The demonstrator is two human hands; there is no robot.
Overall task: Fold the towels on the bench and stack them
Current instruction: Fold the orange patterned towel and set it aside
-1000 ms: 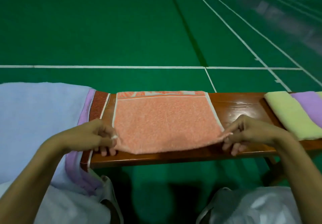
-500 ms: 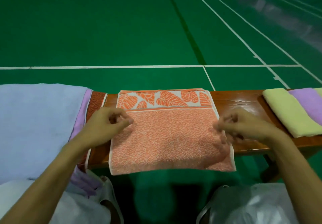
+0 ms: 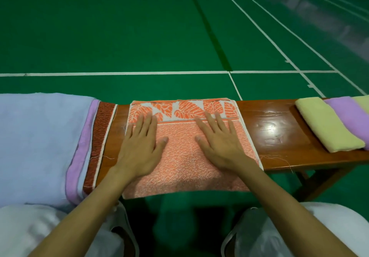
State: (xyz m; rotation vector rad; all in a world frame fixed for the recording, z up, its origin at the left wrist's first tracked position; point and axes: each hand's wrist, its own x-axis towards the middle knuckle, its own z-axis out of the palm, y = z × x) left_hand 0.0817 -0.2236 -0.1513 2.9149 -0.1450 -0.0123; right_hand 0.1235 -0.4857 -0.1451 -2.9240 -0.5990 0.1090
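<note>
Both palms lie flat, so the left hand [image 3: 140, 147] and right hand [image 3: 218, 144] cover two patches of the orange towel [image 3: 179, 165], leaf border included. The towel's near edge droops past the bench [image 3: 279, 129] front edge, hiding that edge there. At the bench's left end, the blue towel [image 3: 36, 143] runs off the picture's left side and buries the wood beneath. At the right end, the folded stack [image 3: 329, 125] is cut by the right border. The far right floor [image 3: 319, 7] blurs out.
</note>
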